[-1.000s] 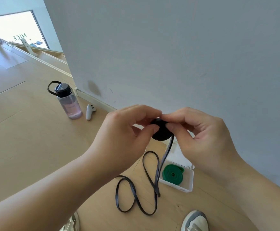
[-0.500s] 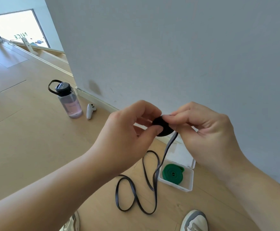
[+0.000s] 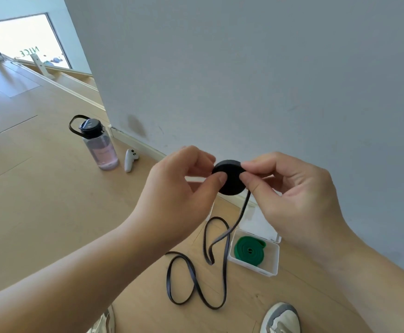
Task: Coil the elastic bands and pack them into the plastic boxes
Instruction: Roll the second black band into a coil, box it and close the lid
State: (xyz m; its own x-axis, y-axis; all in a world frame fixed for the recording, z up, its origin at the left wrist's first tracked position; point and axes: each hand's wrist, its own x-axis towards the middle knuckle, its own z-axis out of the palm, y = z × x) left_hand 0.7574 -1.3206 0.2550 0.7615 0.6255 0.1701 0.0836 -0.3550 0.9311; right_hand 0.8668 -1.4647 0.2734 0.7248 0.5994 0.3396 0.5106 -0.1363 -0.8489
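A black elastic band is partly wound into a flat round coil [image 3: 231,179] held up in front of the wall. My left hand [image 3: 179,188] pinches the coil's left edge between thumb and fingers. My right hand [image 3: 289,191] pinches its right edge with thumb and forefinger. The band's loose tail [image 3: 222,265] hangs from the coil and lies in loops on the wooden floor. Below sits an open white plastic box [image 3: 271,267] with a coiled green band [image 3: 247,249] inside it; its lid stands behind, partly hidden by my right hand.
A clear pink water bottle [image 3: 100,145] with a black cap stands by the wall corner, a white controller [image 3: 130,159] lying beside it. A grey wall [image 3: 268,68] rises right behind the box. Shoes [image 3: 280,318] show at the bottom edge.
The coil has been turned in my fingers and shows its full round face. The hanging tail has shortened a little and its loops have shifted on the floor.
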